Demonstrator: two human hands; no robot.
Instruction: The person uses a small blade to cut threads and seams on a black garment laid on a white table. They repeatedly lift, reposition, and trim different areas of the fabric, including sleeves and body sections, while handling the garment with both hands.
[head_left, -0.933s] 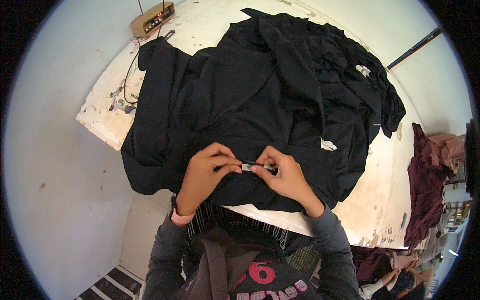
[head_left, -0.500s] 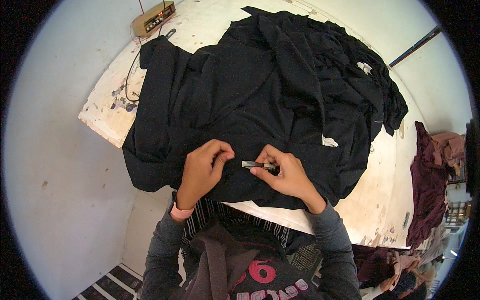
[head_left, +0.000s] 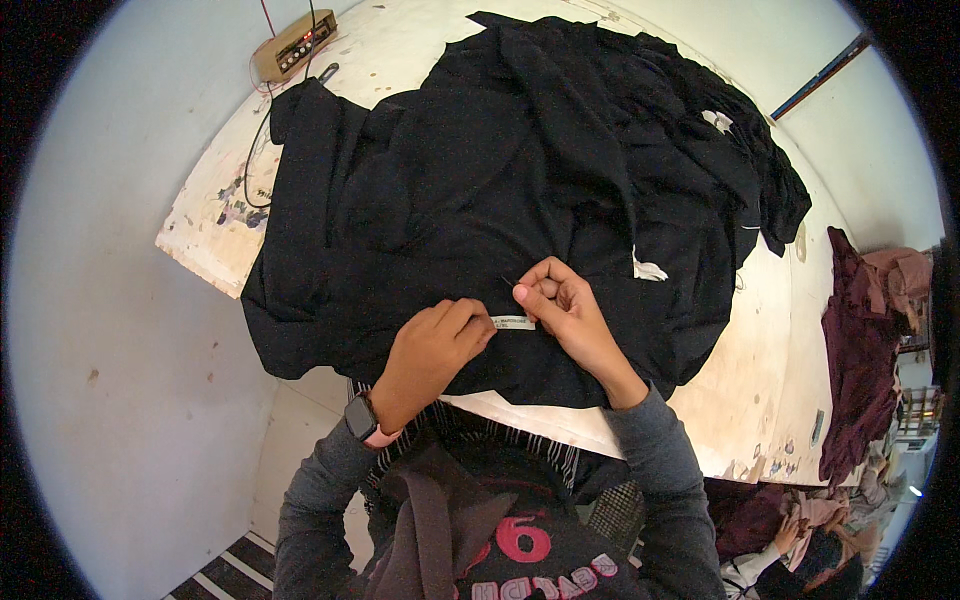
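A large black cloth (head_left: 430, 220) lies in loose folds in front of me. Between my hands, near its front edge, a narrow white label (head_left: 515, 322) with printing rests flat on the fabric. My left hand (head_left: 435, 345) is closed, its fingertips pinching or pressing the label's left end. Just right of the label, my right hand (head_left: 570, 310) is raised slightly, with thumb and forefinger pinched together. From that pinch sticks out a thin dark thread-like thing (head_left: 508, 282); whether it is a thread or a needle is unclear.
Under the cloth is a pale, stained table (head_left: 770, 380). A brown box with knobs and wires (head_left: 297, 48) sits at the far left. White scraps (head_left: 650, 268) lie on the cloth. Maroon cloth (head_left: 850, 360) hangs at the right edge, and another person's hand (head_left: 787, 537) shows lower right.
My left hand has moved right onto the label's end. My right hand has risen a little off the label, which now shows flat and more fully. The view has shifted slightly.
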